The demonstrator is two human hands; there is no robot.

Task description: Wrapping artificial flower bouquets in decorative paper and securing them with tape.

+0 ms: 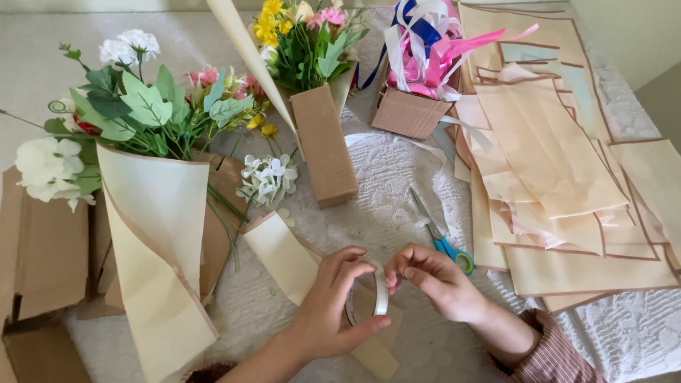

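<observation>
Left hand (333,312) grips a tape roll (376,294), white and ring-shaped, seen edge-on; right hand (429,280) pinches its rim. The roll sits just above a cream paper sheet (284,255). Blue-handled scissors (443,241) lie near the roll, beyond it; wrapped bouquet (152,213) well off on the left-hand side.

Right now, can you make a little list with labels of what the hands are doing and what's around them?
left hand: holds a roll of tape
right hand: pinches the tape's edge
scissors: blue handles, just beyond the right hand
wrapped bouquet: cream paper, at the left
paper sheets: stacked at the right
ribbons: pink, white and blue, in a small box
table: white lace cloth
</observation>
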